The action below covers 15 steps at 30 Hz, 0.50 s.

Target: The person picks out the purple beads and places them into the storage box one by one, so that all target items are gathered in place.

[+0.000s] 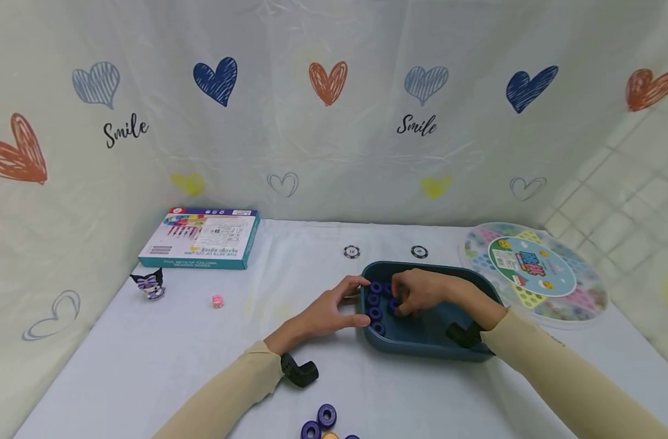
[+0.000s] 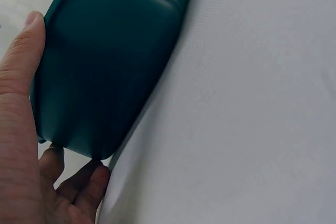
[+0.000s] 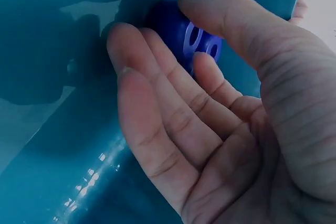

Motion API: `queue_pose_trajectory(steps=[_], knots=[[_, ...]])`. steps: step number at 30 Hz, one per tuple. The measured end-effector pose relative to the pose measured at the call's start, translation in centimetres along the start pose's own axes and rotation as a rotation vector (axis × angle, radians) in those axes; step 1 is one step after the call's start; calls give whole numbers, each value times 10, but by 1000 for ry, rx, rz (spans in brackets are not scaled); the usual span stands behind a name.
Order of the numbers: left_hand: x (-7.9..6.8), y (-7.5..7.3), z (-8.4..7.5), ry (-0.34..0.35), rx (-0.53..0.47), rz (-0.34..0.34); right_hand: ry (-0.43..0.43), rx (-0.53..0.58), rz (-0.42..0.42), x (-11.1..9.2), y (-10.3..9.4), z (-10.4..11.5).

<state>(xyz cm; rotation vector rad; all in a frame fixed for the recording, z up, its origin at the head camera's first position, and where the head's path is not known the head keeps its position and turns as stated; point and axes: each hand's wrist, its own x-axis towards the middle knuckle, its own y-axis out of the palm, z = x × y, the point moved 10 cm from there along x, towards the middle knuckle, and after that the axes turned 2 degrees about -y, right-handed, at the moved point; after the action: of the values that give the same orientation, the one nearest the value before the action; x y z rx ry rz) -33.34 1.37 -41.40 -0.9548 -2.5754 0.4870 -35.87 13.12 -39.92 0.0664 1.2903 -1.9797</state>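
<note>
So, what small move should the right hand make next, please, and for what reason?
Probably the right hand should set down and release the purple ring: it seems to pinch it inside the tray, close to the other purple rings, while the left hand holds the tray's end, which may keep it steady.

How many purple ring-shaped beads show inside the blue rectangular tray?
6 visible: four beads line the left wall of the tray, and two more sit just right of them toward the far end, by the right hand, which may hide others.
</note>
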Motion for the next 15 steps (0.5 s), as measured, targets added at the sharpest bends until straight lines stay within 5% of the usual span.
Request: queue_pose_trajectory(steps=[15], knots=[[2, 1, 4, -5, -2, -10, -50, 28, -15, 3, 0, 3]])
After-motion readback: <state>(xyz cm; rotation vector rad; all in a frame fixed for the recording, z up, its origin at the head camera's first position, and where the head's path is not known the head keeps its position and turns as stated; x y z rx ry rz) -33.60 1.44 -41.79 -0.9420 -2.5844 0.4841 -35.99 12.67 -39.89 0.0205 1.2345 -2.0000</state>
